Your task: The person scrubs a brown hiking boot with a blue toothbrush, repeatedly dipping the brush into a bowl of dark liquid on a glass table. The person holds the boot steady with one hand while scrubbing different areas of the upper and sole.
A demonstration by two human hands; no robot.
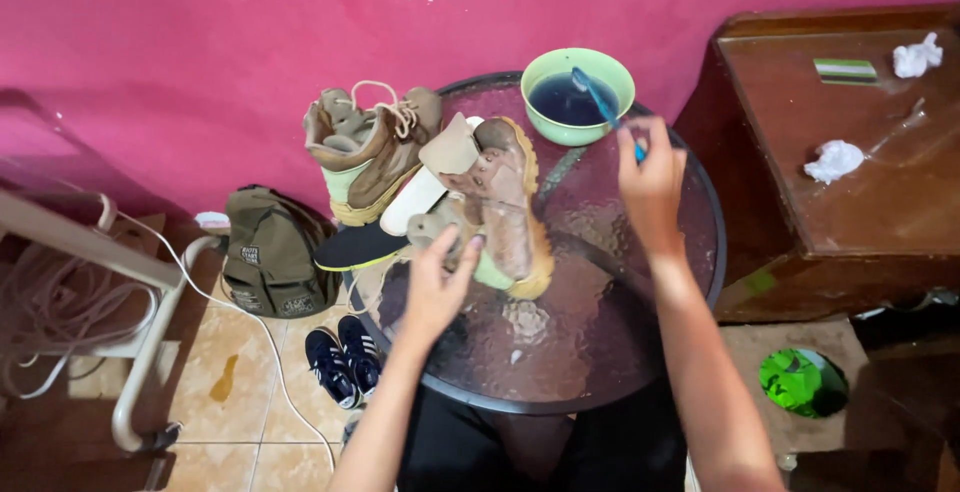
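Observation:
My left hand (437,282) grips a tan-brown boot (505,202) by its collar and holds it on its side on a round dark glass table (600,322). My right hand (650,177) holds a blue toothbrush (600,102) whose head dips into a green bowl (578,95) of dark liquid at the table's far edge. A second matching boot (370,147) stands upright at the table's left edge, laces loose. A white and a black insole (395,222) lie beside it.
A wooden cabinet (840,182) with crumpled tissues stands at the right. An olive bag (272,252) and dark sneakers (345,357) lie on the tiled floor at the left, by a white frame with a cable. A green object (800,380) rests on a low stool.

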